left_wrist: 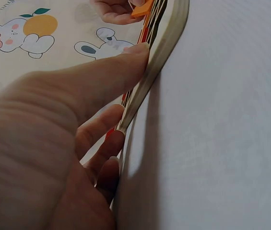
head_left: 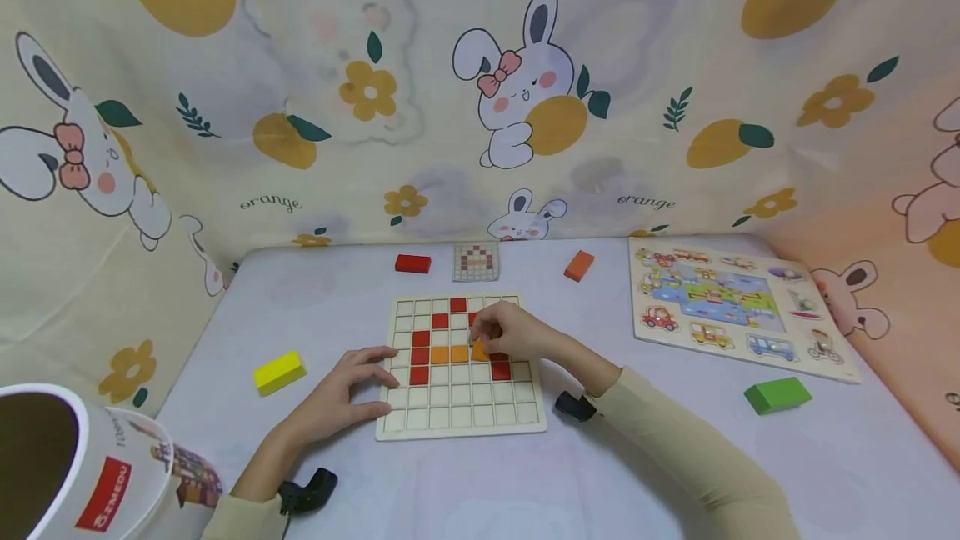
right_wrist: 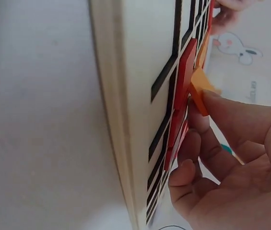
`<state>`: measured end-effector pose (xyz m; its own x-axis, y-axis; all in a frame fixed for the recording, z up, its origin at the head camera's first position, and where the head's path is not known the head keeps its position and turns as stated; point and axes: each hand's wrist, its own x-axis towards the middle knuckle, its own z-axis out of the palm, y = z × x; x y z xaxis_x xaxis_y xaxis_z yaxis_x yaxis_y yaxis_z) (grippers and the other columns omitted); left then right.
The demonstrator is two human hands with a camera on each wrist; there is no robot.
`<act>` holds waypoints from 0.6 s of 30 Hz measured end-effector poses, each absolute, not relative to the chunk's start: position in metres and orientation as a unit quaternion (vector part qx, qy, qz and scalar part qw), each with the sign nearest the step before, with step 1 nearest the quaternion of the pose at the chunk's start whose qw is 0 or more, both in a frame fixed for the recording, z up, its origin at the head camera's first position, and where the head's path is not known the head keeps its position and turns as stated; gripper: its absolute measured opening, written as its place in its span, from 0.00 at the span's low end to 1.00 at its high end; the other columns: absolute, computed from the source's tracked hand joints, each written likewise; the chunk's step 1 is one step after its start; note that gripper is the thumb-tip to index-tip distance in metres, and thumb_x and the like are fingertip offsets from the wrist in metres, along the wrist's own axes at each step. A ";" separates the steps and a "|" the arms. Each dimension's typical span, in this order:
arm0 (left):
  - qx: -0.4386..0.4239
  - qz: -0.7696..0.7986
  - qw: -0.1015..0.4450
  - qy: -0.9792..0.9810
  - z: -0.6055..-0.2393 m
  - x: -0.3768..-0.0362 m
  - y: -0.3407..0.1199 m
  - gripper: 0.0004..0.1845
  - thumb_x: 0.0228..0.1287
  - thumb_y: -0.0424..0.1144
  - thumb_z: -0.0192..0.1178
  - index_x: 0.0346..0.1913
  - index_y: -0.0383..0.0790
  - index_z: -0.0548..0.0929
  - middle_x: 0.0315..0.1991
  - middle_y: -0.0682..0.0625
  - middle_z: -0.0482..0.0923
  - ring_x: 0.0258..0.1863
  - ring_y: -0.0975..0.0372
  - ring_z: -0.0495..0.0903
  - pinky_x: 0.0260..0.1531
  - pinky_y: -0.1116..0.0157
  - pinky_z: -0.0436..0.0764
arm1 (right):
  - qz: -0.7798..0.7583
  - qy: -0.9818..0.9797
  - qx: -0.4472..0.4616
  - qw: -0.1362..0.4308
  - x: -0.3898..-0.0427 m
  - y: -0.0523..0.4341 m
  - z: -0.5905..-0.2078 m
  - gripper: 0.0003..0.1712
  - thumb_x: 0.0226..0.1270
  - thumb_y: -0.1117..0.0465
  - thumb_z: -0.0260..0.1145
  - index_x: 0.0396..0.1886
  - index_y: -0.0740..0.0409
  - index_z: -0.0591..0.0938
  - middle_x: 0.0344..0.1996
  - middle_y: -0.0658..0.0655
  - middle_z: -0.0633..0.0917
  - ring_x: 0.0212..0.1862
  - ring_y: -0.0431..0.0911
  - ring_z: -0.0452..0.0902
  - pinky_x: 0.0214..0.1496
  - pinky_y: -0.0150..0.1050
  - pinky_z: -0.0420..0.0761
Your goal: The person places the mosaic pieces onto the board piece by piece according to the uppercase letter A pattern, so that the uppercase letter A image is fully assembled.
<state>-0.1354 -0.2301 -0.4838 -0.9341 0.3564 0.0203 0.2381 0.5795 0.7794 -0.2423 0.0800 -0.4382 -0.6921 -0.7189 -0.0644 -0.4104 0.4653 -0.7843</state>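
Note:
A pale square grid board (head_left: 461, 417) lies flat on the table, with small red tiles (head_left: 419, 375) in several cells. Two orange tiles (head_left: 449, 354) sit side by side in one row, between red ones. Above that same row, my right hand (head_left: 519, 332) pinches another orange tile (right_wrist: 198, 93) between thumb and finger. In the right wrist view this tile is tilted against the board's face, close beside a red tile. My left hand (head_left: 341, 390) rests along the board's left edge, its fingers spread and fingertips at the rim. The thumb (left_wrist: 121, 67) touches the edge too.
Behind the board lie a pattern card (head_left: 476, 262), a red block (head_left: 413, 263) and an orange block (head_left: 579, 266). A yellow block (head_left: 280, 372) is left, a green block (head_left: 777, 396) right, near a vehicle picture puzzle (head_left: 708, 347). A white bucket (head_left: 112, 440) stands front left.

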 end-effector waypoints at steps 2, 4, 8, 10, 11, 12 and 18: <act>0.167 0.426 0.069 0.886 -0.485 -0.135 -0.231 0.13 0.55 0.48 0.74 0.43 0.60 0.85 0.70 0.51 0.67 0.70 0.50 0.58 0.67 0.36 0.58 | -0.373 0.842 -0.341 0.188 -0.241 0.078 -0.437 0.06 0.62 0.75 0.68 0.36 0.62 0.85 0.26 0.51 0.79 0.31 0.42 0.72 0.35 0.32 0.75; 0.167 0.429 0.068 0.885 -0.486 -0.135 -0.231 0.13 0.55 0.48 0.74 0.43 0.61 0.85 0.70 0.51 0.67 0.70 0.50 0.58 0.67 0.36 0.58 | -0.357 0.851 -0.340 0.179 -0.240 0.077 -0.438 0.05 0.61 0.73 0.70 0.36 0.61 0.86 0.26 0.50 0.80 0.31 0.42 0.72 0.35 0.31 0.75; 0.168 0.432 0.069 0.883 -0.487 -0.136 -0.231 0.12 0.56 0.47 0.74 0.43 0.61 0.85 0.70 0.51 0.67 0.70 0.50 0.58 0.67 0.36 0.59 | -0.340 0.864 -0.333 0.166 -0.238 0.074 -0.440 0.05 0.60 0.71 0.72 0.36 0.60 0.87 0.25 0.48 0.80 0.31 0.42 0.72 0.33 0.32 0.75; 0.169 0.432 0.068 0.883 -0.487 -0.136 -0.232 0.12 0.56 0.47 0.74 0.43 0.61 0.85 0.70 0.51 0.67 0.70 0.50 0.57 0.67 0.36 0.59 | -0.336 0.867 -0.331 0.158 -0.237 0.074 -0.441 0.06 0.59 0.70 0.73 0.36 0.60 0.87 0.24 0.48 0.80 0.30 0.42 0.72 0.32 0.32 0.75; 0.169 0.432 0.069 0.883 -0.487 -0.135 -0.232 0.12 0.56 0.47 0.74 0.43 0.60 0.85 0.70 0.51 0.67 0.70 0.50 0.57 0.67 0.36 0.59 | -0.333 0.869 -0.333 0.153 -0.237 0.074 -0.442 0.06 0.59 0.70 0.74 0.36 0.60 0.87 0.24 0.48 0.80 0.30 0.42 0.72 0.32 0.32 0.75; 0.169 0.432 0.069 0.883 -0.487 -0.135 -0.232 0.12 0.56 0.47 0.74 0.43 0.60 0.85 0.70 0.51 0.67 0.70 0.50 0.57 0.67 0.36 0.58 | -0.327 0.871 -0.335 0.146 -0.236 0.074 -0.442 0.06 0.58 0.70 0.74 0.36 0.59 0.87 0.25 0.48 0.80 0.30 0.42 0.73 0.33 0.32 0.75; 0.167 0.434 0.069 0.882 -0.487 -0.134 -0.232 0.12 0.56 0.46 0.73 0.43 0.59 0.85 0.70 0.50 0.67 0.70 0.49 0.57 0.67 0.36 0.58 | -0.291 0.894 -0.328 0.094 -0.229 0.080 -0.441 0.10 0.58 0.62 0.77 0.39 0.56 0.88 0.36 0.51 0.79 0.43 0.47 0.72 0.45 0.40 0.76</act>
<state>-0.1343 -0.2318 -0.4865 -0.9344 0.3554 0.0239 0.2358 0.5670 0.7893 -0.2292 0.0796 -0.4412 -0.7672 -0.6409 0.0237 -0.5320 0.6153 -0.5818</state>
